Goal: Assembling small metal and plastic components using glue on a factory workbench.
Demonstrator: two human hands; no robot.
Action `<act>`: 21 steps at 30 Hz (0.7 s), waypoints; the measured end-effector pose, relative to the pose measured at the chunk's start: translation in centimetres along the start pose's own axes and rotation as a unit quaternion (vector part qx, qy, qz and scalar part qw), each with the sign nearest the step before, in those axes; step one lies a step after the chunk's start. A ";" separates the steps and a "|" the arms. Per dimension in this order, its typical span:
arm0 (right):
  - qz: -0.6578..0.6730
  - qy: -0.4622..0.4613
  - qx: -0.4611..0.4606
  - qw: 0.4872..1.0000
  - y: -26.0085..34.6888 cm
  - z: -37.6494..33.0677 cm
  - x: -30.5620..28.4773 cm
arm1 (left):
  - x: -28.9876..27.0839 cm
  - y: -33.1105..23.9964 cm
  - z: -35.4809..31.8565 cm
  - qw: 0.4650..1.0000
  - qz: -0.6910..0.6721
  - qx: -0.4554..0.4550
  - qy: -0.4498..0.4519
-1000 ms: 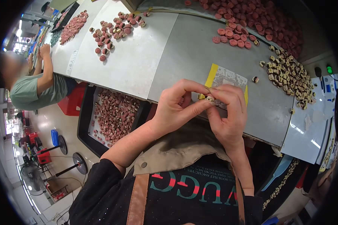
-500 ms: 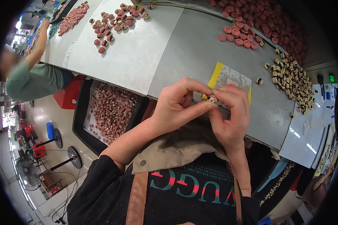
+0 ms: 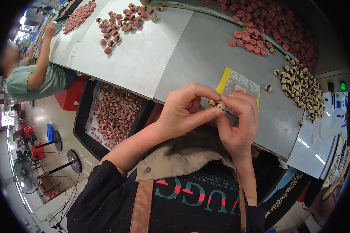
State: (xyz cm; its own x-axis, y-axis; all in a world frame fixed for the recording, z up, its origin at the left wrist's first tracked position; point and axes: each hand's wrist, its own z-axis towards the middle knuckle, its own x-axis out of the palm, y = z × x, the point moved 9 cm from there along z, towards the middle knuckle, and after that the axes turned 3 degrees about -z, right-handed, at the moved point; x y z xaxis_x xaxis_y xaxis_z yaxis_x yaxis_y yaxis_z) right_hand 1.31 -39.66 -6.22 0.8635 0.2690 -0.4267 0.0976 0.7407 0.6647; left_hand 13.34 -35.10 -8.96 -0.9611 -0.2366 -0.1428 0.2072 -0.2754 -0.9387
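My left hand (image 3: 184, 112) and my right hand (image 3: 237, 122) meet close to my chest, above the front edge of the grey table (image 3: 198, 54). Between the fingertips of both hands sits one small pale round part (image 3: 220, 105), pinched from both sides. Just behind my fingers a yellow-edged sheet (image 3: 237, 83) lies flat on the table. A single small part (image 3: 268, 88) rests to the right of that sheet.
Pink round parts (image 3: 272, 23) are heaped at the back right; another pink group (image 3: 120, 23) lies back left. Several pale-and-dark parts (image 3: 301, 87) cluster at the right. A black tray (image 3: 114, 112) of pink parts stands below the table. Another person (image 3: 31, 77) works at the left.
My hands stay joined on the small part, with the fingers shifting slightly. The view has tilted a little. The person at the left has raised an arm onto the table.
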 end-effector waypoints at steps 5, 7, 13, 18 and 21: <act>0.000 -0.001 -0.001 1.000 0.0 0.0 -0.1 | 0.0 -0.1 0.0 1.000 0.003 0.005 0.001; -0.003 0.000 -0.002 1.000 0.1 -0.1 -0.1 | 0.0 -0.1 0.0 1.000 0.002 0.002 0.004; -0.016 0.009 0.001 1.000 -0.1 0.0 0.0 | 0.1 0.4 -0.2 1.000 -0.014 -0.002 0.007; -0.009 -0.008 -0.012 1.000 0.1 0.1 -0.1 | 0.0 0.3 -0.1 1.000 -0.011 0.005 0.013; -0.014 -0.005 -0.015 1.000 0.2 0.1 0.0 | 0.0 0.3 -0.2 1.000 -0.015 0.003 0.012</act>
State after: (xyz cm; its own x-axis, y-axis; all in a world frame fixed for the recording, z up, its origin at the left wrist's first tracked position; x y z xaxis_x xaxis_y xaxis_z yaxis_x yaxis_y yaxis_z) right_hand 1.36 -39.61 -6.00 0.8661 0.2418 -0.4375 0.1069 0.7654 0.6346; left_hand 13.36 -35.05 -9.32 -0.9709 -0.2061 -0.1217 0.1791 -0.2882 -0.9407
